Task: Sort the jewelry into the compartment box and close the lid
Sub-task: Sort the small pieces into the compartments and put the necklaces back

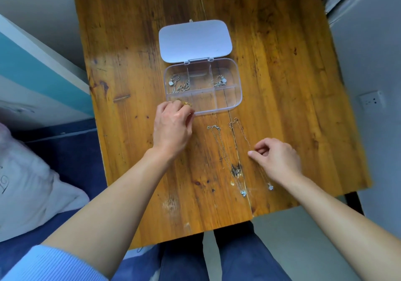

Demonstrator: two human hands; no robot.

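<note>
The box (202,86) lies on the tabletop (271,74), just beyond the left grip (173,126). The lid (194,40) is open, folded flat on the far side of the box and joined at the hinge.

Left grip: fingers curled together at the near-left corner of the box, pinching a gold piece (184,103). The piece sits at the fingertips, over the near-left compartment. Whether it touches the compartment floor cannot be told.

Beyond the left grip, the far-left compartment holds a silver chain (178,84). To the far right of that grip, the far-right compartment holds a second silver piece (220,81). The other compartments show nothing that can be made out.

Right grip (277,159): thumb and forefinger pressed together on the right necklace (243,133), pinching its thin chain partway along. From the pinch, the chain runs away to a clasp near the box. The pendant (270,187) lies on the tabletop just inboard of the right wrist.

The left necklace (221,144) lies stretched out between the two grips, touching neither. Its clasp end is toward the box; its pendant (243,193) is at the near end.
</note>
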